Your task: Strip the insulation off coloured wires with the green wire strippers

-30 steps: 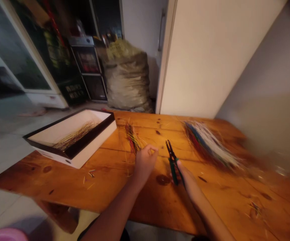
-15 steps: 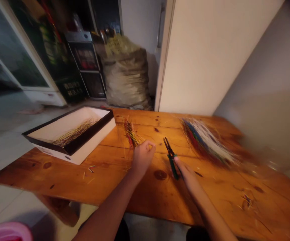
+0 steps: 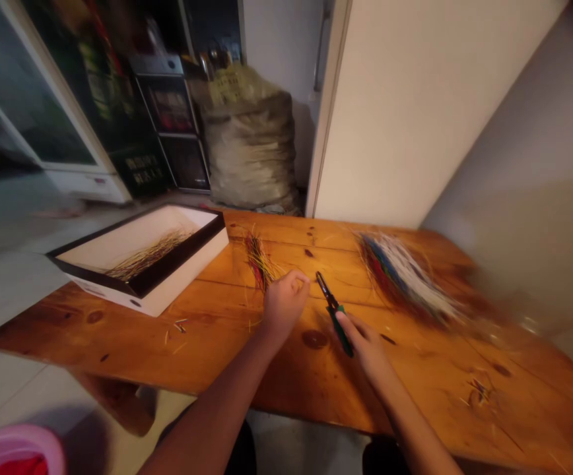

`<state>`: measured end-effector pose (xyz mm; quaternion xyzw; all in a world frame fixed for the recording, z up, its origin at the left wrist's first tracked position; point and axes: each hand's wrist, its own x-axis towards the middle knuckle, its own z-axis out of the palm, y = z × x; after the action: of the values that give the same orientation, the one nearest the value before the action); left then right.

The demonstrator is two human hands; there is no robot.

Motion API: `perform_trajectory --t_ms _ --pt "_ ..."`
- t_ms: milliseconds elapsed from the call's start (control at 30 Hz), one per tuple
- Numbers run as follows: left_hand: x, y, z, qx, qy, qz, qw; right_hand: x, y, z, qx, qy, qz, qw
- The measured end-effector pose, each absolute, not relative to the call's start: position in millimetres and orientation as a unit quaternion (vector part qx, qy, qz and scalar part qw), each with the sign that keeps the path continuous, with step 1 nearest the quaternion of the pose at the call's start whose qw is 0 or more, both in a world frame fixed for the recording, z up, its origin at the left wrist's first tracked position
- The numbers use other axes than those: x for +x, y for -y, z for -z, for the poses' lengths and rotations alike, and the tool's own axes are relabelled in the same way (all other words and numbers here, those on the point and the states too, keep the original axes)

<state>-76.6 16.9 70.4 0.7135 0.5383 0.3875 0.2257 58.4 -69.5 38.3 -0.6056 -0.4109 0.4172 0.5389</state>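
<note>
Gripping green-handled wire cutters [image 3: 340, 330] in the right hand [image 3: 366, 346], left hand [image 3: 284, 305] curled closed just beside them

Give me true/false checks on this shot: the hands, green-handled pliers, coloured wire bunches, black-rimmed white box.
The right hand grips the green-handled metal pliers: true.
The black-rimmed white box sits on the floor: false, it rests on the wooden table.
The large multicoloured wire bundle lies inside that box: false, it lies on the table, right of the pliers.
The small red-and-yellow wire bunch lies just beyond the left hand: true.
A bulging woven sack stands beyond the table: true.
</note>
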Motion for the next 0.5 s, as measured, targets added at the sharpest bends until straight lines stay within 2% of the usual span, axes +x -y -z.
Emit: perform_trajectory --t_ms 400,500 --pt "-75 -11 -72 0.712 -0.53 -0.418 0.193 48 73 -41 -0.645 0.483 -0.311 0.505" --pt "-77 -13 -72 0.714 -0.512 -0.418 0.232 43 74 -43 -0.64 0.481 -0.319 0.507"
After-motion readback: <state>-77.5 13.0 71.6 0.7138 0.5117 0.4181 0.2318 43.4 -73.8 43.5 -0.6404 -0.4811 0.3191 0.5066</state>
